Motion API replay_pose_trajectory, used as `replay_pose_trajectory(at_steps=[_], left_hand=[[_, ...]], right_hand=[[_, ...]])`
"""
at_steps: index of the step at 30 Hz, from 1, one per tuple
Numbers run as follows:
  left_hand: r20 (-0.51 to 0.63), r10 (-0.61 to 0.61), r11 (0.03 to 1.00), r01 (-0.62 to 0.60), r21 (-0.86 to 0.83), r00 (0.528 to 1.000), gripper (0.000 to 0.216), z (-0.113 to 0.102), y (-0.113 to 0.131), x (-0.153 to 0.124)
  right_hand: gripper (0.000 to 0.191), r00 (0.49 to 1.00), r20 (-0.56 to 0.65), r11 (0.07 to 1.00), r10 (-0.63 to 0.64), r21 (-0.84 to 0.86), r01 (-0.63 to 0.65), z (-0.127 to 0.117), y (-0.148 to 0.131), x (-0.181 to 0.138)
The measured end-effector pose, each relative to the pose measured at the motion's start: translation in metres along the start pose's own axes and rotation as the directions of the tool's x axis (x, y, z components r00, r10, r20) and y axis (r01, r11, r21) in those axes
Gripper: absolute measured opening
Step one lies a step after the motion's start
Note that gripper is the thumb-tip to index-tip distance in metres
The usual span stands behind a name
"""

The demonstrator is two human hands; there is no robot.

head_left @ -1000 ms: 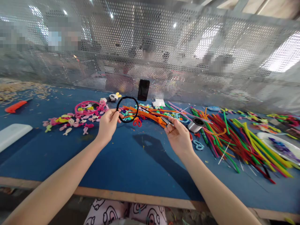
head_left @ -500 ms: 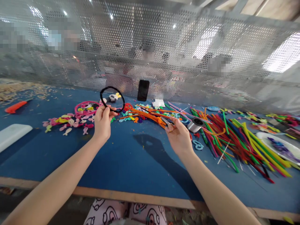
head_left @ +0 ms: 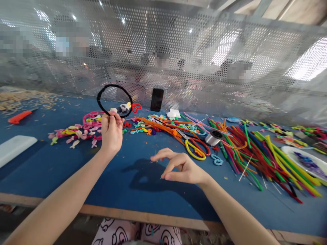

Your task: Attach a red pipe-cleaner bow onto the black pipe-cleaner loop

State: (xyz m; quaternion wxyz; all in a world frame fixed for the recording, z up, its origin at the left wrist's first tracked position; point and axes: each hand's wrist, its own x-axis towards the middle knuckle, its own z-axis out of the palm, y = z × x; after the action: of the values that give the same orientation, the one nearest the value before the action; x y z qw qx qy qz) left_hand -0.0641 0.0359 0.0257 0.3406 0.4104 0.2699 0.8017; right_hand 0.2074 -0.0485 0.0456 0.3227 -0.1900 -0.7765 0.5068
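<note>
My left hand (head_left: 111, 132) is closed, pinching the bottom of a black fuzzy pipe-cleaner hoop (head_left: 102, 92) held up over the table. A red looped pipe-cleaner shape (head_left: 136, 108) sticks out at the hoop's right side and looks attached to it. Through the hoop a small white and yellow figure (head_left: 125, 107) shows. My right hand (head_left: 181, 166) hovers above the blue table with fingers bent and apart, holding nothing that I can see. Beyond it lie scissors (head_left: 195, 150) with yellow and red handles, their blades by orange pipe cleaners (head_left: 163, 125).
Small twisted pastel pieces (head_left: 76, 132) lie at left, near a white box (head_left: 16, 148) and an orange cutter (head_left: 19, 117). A wire spool (head_left: 214, 137), many coloured pipe cleaners (head_left: 258, 153) and a white plate (head_left: 287, 149) fill the right. A phone (head_left: 157, 99) leans against the perforated screen (head_left: 143, 44).
My right hand has come away from the scissors, leftward and toward me; they now lie uncovered. The black hoop has risen and turned more face-on, with the red loop moving along.
</note>
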Motion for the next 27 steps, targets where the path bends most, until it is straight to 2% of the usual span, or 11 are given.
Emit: replay_pose_trajectory(at_steps=[2, 4, 7, 9, 11, 15, 20, 22, 27], left_hand=[[0.02, -0.045, 0.999, 0.045, -0.02, 0.999, 0.009, 0.001, 0.002, 0.0], [0.042, -0.117, 0.989, 0.121, -0.086, 0.992, 0.01, 0.004, 0.004, -0.002], [0.115, -0.285, 0.929, 0.303, -0.213, 0.952, 0.011, 0.009, 0.007, -0.008], [0.2, -0.392, 0.863, 0.434, -0.257, 0.898, 0.013, 0.013, 0.008, -0.016], [0.291, -0.465, 0.815, 0.533, -0.227, 0.836, 0.012, 0.017, 0.009, -0.027], [0.413, -0.495, 0.813, 0.575, -0.091, 0.765, 0.015, 0.025, 0.01, -0.044], [0.459, -0.51, 0.807, 0.589, -0.037, 0.728, 0.018, 0.026, 0.009, -0.05], [0.449, -0.52, 0.799, 0.599, -0.043, 0.726, 0.017, 0.025, 0.007, -0.049], [0.419, -0.521, 0.805, 0.591, -0.047, 0.744, 0.013, 0.023, 0.002, -0.049]], right_hand=[[0.007, 0.996, -0.091, 1.0, -0.006, 0.012, 0.007, -0.001, 0.001, 0.0], [0.016, 0.954, -0.3, 0.987, -0.022, 0.143, 0.067, -0.005, 0.006, 0.001], [0.019, 0.794, -0.607, 0.942, 0.042, 0.289, 0.172, -0.01, 0.017, 0.005], [0.013, 0.692, -0.713, 0.935, 0.11, 0.311, 0.171, -0.01, 0.023, 0.009], [0.01, 0.644, -0.747, 0.931, 0.164, 0.334, 0.15, -0.009, 0.026, 0.012], [0.014, 0.664, -0.718, 0.938, 0.207, 0.339, 0.075, -0.004, 0.032, 0.012], [0.017, 0.638, -0.745, 0.978, 0.193, 0.199, -0.062, -0.006, 0.04, 0.008], [0.017, 0.634, -0.752, 0.979, 0.18, 0.198, -0.043, -0.008, 0.038, 0.008], [0.017, 0.625, -0.771, 0.957, 0.122, 0.259, 0.133, -0.015, 0.017, 0.017]])
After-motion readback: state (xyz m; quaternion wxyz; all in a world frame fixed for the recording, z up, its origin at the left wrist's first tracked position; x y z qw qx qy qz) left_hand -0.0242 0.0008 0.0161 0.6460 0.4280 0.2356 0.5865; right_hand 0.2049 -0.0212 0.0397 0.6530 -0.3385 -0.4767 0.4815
